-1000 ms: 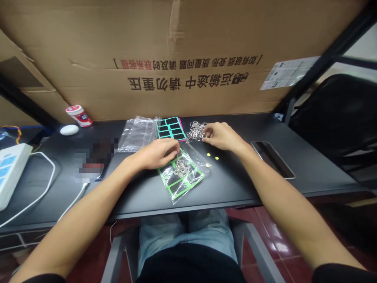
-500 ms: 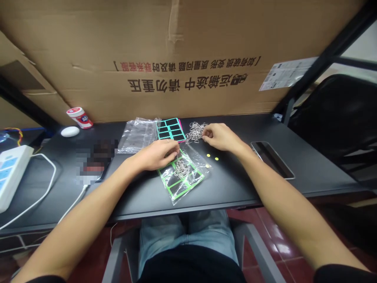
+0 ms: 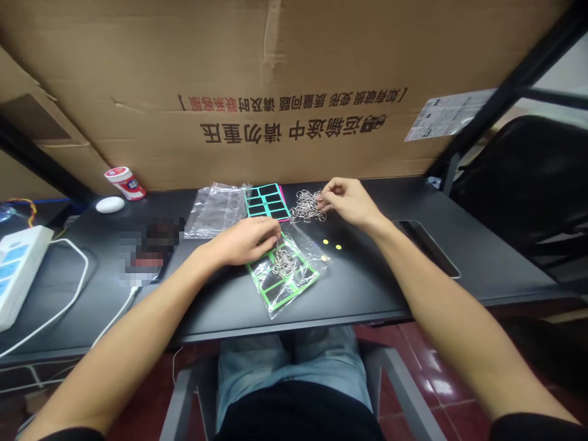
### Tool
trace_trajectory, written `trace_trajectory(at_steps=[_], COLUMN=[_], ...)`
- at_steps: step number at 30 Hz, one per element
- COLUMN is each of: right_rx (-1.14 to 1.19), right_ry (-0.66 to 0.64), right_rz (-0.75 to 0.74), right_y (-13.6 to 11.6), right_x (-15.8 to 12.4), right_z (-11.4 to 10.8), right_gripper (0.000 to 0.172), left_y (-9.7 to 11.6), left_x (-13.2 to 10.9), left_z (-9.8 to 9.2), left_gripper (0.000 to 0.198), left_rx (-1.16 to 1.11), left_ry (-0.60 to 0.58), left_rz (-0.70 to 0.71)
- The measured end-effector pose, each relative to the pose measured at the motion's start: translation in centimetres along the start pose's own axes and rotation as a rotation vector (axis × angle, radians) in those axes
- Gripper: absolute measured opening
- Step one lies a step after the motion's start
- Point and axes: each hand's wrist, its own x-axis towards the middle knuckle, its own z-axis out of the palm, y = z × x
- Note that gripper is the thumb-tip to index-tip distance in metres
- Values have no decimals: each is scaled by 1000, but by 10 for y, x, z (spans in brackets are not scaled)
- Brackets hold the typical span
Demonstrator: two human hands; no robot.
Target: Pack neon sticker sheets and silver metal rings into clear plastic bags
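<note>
Over the black desk, the right hand point(image 3: 346, 202) holds thumb and fingertips pinched together at the edge of a tangle of metal split rings point(image 3: 305, 206); whether a ring is caught in the pinch is too small to tell. The pinch sits close enough to work at the tangle's 3 o'clock side. The left hand point(image 3: 243, 241) lies half-curled, not pinching, on the top corner of a clear plastic bag point(image 3: 303, 248), apparently pinning it flat. Inside that bag, a green-framed label sheet point(image 3: 282, 294) lies under a smaller cluster of rings point(image 3: 283, 263).

At 12 o'clock from the bag sits a teal-framed label sheet point(image 3: 266, 201), with a flat, clear bag point(image 3: 215, 211) just beside it at 9 o'clock. Three small yellow dots point(image 3: 326, 242) dot the desktop point(image 3: 367, 288) by the bag's 2 o'clock corner. A smartphone point(image 3: 427, 248) lies out at 3 o'clock from the right hand.

Toward 10 o'clock stand a white mouse point(image 3: 110, 204) and a red-and-white tub point(image 3: 125, 183), with a power strip point(image 3: 18, 269) at 9 o'clock. A printed cardboard carton point(image 3: 275, 73) rises behind the desk, above a red tile floor point(image 3: 441, 380)
</note>
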Motion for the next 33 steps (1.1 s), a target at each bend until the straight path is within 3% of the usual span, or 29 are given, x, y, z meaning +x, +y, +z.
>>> trace_trajectory(at_steps=[6,13,19,25,29,31,33], right_rx=[221,223,96,107,193,184,23], right_ry=[13,-124,-449,-752,-919,-826,-578], right_rz=[40,9,-88,-93,-92,-116,-184], right_y=[-8,-21,-32,-34,-39,-39,-35], right_x=[-1,-11,-23,-38,-44,-40,-33], right_z=[2,1,6,26,30,25,15], right_gripper=[22,26,26,22,30,30,22], left_y=[1,1,1,1,0,0,0], left_x=[0,1,1,1,1,1,1], left_z=[-1,-1,-1,0,0,0,0], left_gripper=[16,16,17,17,17,17,16], left_rx=[-8,-8,-15,4,9,9,5], left_ry=[-3,1,2,5,7,7,6], left_rz=[1,1,-1,0,-1,0,3])
